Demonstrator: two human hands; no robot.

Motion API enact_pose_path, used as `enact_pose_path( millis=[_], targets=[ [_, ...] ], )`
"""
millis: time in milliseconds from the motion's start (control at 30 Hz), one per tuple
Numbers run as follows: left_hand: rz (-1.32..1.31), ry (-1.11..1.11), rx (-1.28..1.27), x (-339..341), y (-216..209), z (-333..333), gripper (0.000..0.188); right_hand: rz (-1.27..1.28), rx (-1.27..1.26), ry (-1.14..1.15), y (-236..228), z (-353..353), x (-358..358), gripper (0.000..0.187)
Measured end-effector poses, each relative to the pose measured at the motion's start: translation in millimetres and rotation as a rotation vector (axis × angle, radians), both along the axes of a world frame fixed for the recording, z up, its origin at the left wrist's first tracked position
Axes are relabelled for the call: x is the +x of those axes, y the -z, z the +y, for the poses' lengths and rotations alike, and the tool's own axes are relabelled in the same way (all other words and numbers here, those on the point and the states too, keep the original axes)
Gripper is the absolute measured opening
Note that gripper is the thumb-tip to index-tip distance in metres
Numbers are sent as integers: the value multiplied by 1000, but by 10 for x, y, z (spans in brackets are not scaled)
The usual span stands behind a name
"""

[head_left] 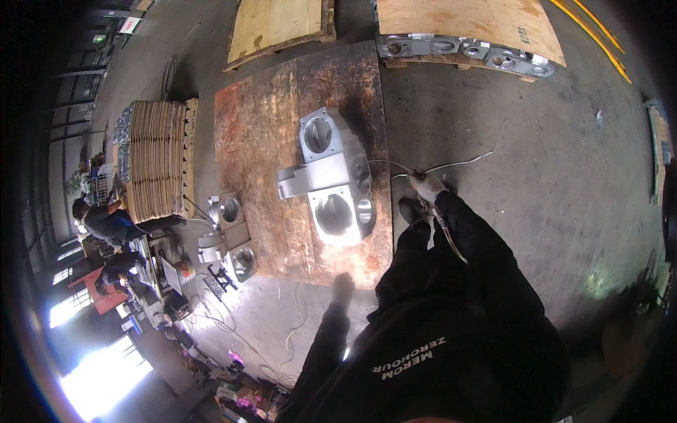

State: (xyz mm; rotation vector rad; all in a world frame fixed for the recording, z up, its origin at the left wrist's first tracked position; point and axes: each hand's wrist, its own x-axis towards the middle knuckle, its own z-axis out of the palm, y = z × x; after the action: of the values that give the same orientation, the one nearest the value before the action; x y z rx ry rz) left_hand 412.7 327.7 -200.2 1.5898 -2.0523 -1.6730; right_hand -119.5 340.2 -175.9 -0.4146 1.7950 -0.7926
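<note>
A grey metal casting [317,178] with large round bores lies on a worn brown wooden tabletop [257,127]. My right hand [426,186], in a pale glove, is closed around what looks like an air blow gun, off the table's right edge. Its thin curved nozzle [388,163] reaches left toward the casting's side; a hose [450,243] trails below the hand. Nearest to the table's front edge is my left hand [343,288], pale-gloved, apart from the casting. Blur hides its fingers.
A similar casting [231,234] stands beside the table's left edge. Farther left are stacked brown sheets [161,158] and a person in dark clothes [109,222]. Behind, a wooden board [465,17] covers several castings. Hoses [293,335] cross the floor at lower left.
</note>
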Motion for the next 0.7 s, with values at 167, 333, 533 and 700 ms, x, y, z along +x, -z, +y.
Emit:
enact_pose_path(
  millis=[167, 333, 533, 700],
  targets=[
    [168, -399, 287, -748, -811, -293, 31, 73, -182, 239, -348, 173, 19, 47],
    [226, -575, 348, -875, -912, -70, 16, -57, -75, 183, -301, 152, 87, 43],
    [255, -550, 428, -771, -805, 105, 23, -373, 103, 226, -281, -42, -117, 45],
    [291, -395, 365, -907, -933, -39, 23, -225, -28, 228, -265, -65, -17, 47]
  ],
)
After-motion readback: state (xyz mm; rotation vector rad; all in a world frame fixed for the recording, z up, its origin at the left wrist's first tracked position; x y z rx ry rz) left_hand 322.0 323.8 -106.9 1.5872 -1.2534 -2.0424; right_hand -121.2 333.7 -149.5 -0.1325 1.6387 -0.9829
